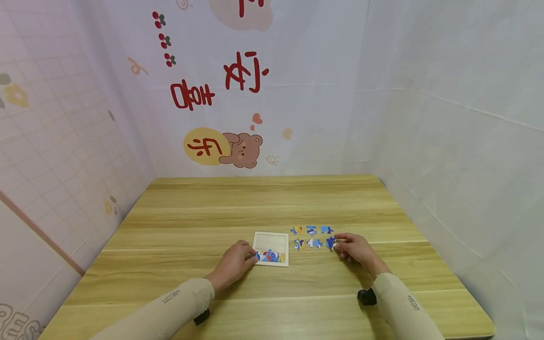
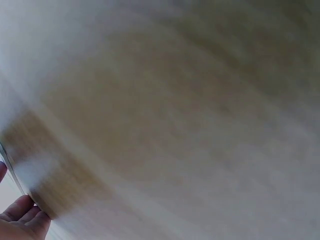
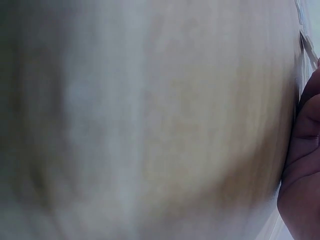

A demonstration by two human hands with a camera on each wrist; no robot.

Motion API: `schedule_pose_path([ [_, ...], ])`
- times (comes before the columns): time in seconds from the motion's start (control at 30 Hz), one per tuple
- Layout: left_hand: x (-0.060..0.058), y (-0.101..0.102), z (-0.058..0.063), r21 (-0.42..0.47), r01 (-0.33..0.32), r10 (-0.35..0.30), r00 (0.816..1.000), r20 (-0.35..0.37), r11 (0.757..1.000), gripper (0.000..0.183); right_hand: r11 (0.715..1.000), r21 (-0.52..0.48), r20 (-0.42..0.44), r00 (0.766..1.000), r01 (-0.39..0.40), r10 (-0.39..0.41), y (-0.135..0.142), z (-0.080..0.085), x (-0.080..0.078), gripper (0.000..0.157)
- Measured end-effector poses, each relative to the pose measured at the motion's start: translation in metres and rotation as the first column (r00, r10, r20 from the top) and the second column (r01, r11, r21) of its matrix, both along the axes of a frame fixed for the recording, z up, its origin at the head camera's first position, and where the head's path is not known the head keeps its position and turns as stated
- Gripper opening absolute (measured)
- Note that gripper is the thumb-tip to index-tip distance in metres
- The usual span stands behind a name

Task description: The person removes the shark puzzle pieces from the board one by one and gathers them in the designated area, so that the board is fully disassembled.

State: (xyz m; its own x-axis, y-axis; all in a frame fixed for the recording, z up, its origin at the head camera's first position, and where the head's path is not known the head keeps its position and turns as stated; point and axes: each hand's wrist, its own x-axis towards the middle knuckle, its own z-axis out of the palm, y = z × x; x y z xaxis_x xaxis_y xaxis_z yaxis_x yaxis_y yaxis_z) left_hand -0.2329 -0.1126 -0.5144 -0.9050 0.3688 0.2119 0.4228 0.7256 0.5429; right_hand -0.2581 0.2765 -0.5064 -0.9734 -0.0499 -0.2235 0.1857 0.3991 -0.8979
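Note:
A square white puzzle frame (image 1: 288, 250) lies on the wooden table, with a row of joined colourful pieces (image 1: 272, 256) along its near side. My left hand (image 1: 233, 265) grips the frame's left edge near its lower corner; in the left wrist view only the curled fingers (image 2: 25, 215) show at the bottom left. To the right of the frame, several loose jigsaw pieces lie in two rows. My right hand (image 1: 359, 251) pinches the dark blue and white jigsaw piece (image 1: 330, 242) at the right end of the near row. The right wrist view hides that piece.
The other loose pieces include an orange-and-blue one (image 1: 297, 230), a blue one (image 1: 326, 230) and a light blue one (image 1: 315, 243). Wooden tabletop (image 1: 204, 208) extends around them. White fabric walls (image 1: 314, 118) stand at the back and both sides.

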Motion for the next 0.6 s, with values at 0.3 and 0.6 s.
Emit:
schedule_pose_path([
  [0.3, 0.0015, 0.0009, 0.0026, 0.003, -0.004, 0.004, 1.000, 0.011, 1.000, 0.014, 0.999, 0.025, -0.016, 1.000, 0.021, -0.020, -0.0006, 0.0011, 0.0007, 0.043],
  [0.6, 0.0031, 0.0005, 0.0033, 0.001, -0.009, 0.009, 1.000, 0.029, 1.000, 0.015, 1.000, 0.009, -0.029, 1.000, -0.007, 0.007, -0.0099, 0.0084, 0.0026, 0.042],
])
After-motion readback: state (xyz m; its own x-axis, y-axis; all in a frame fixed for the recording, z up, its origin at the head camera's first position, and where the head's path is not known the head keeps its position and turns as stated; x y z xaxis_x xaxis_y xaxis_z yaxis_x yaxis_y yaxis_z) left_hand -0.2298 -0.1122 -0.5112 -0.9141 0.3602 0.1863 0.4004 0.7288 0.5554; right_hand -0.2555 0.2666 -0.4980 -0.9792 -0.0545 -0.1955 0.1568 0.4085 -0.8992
